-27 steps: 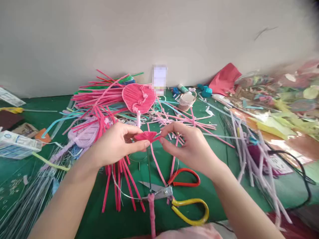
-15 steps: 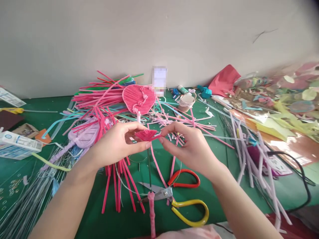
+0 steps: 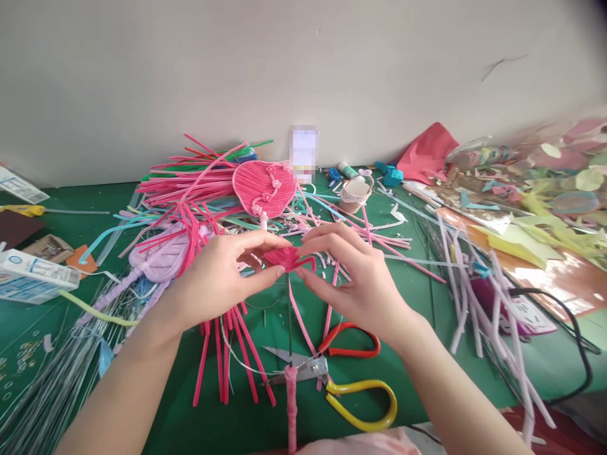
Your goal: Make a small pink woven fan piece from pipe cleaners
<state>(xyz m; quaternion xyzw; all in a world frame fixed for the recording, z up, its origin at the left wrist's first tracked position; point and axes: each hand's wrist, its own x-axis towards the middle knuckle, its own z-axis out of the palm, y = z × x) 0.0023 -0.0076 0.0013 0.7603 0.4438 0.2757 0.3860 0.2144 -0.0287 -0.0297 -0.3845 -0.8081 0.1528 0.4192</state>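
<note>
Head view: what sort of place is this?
Likely a craft workspace, home or workshop unclear. Telling signs on the green tabletop: bundled pink pipe cleaners, scissors with one red and one yellow handle, and a flower-trimmed pink fan-shaped piece.

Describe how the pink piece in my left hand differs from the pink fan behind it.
The pink piece is much smaller than the pink fan. Your left hand grips the piece, while the fan is not being held. The fan carries pale pink flowers; none show on the piece. Both are pink with a lined surface.
</note>
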